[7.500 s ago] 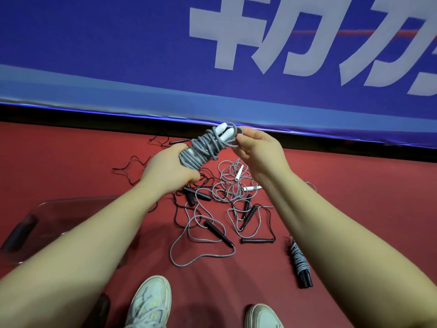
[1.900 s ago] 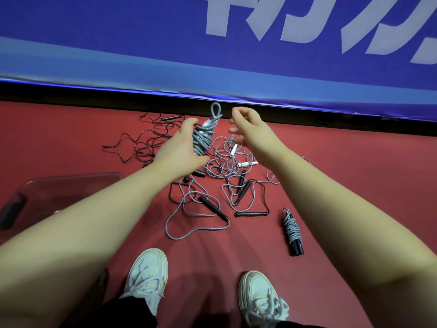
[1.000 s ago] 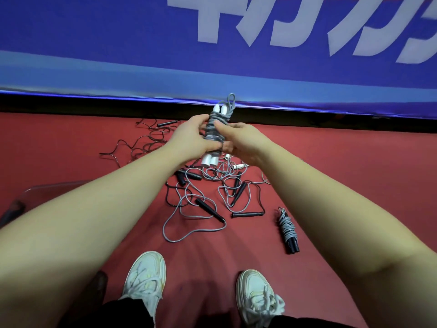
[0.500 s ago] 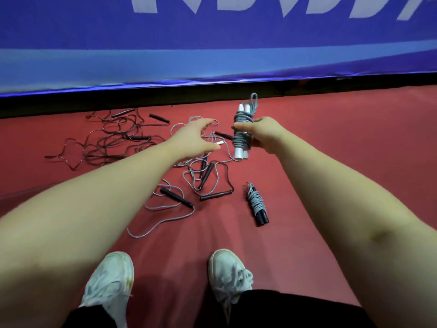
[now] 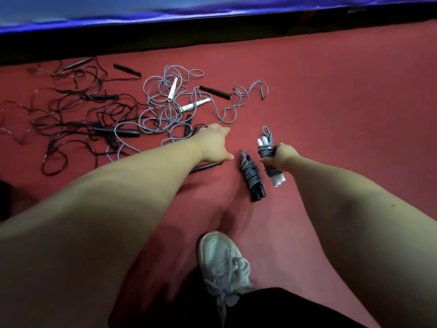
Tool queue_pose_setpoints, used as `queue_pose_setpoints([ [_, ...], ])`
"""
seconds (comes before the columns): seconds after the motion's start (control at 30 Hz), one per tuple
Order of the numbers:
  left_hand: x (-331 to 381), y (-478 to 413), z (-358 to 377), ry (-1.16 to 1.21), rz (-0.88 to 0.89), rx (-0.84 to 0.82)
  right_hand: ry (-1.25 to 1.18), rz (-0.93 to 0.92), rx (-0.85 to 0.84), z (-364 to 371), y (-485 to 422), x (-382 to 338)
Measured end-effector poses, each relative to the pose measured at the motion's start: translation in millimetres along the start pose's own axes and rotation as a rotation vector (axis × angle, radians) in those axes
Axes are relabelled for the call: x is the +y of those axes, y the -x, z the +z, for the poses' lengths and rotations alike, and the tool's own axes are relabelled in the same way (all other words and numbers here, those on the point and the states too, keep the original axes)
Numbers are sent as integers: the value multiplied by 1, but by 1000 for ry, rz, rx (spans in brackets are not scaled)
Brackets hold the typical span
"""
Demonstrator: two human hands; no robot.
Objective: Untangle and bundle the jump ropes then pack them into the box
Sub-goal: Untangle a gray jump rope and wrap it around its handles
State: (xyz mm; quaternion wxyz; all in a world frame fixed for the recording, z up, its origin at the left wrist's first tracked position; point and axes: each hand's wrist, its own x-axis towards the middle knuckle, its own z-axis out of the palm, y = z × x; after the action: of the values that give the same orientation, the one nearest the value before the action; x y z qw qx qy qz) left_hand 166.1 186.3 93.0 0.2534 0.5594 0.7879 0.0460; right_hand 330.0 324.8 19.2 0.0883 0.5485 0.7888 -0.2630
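Observation:
My right hand (image 5: pixel 282 156) grips a bundled grey jump rope with white handles (image 5: pixel 268 153), held low over the red floor. Just left of it lies a second bundle, grey rope with black handles (image 5: pixel 251 176). My left hand (image 5: pixel 214 144) reaches out over the edge of the loose pile, fingers spread, holding nothing. The pile holds a tangled grey rope with white handles (image 5: pixel 173 89) and thin black ropes (image 5: pixel 71 110) with black handles. The box is out of view.
A blue padded barrier with a black base (image 5: pixel 165 31) runs along the far side. My white shoe (image 5: pixel 222 261) stands on the red floor near the bottom. Bare red floor (image 5: pixel 343 102) stretches to the right of the ropes.
The bundle passed from both hands into my right hand alone and came down beside the black-handled bundle. My left hand let go and moved toward the pile. The view tilted down and right.

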Motion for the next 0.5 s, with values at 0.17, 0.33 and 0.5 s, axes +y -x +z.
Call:
queue_pose_setpoints([
  [0.17, -26, -12, 14, 1, -60, -56, -35, 44, -23, 41, -22, 8],
  [0.33, -43, -16, 26, 1, -112, -92, -92, 108, 37, 50, -30, 19],
  [0.5, -47, -12, 33, -7, -123, -100, -96, 95, 60, 53, -29, 27],
])
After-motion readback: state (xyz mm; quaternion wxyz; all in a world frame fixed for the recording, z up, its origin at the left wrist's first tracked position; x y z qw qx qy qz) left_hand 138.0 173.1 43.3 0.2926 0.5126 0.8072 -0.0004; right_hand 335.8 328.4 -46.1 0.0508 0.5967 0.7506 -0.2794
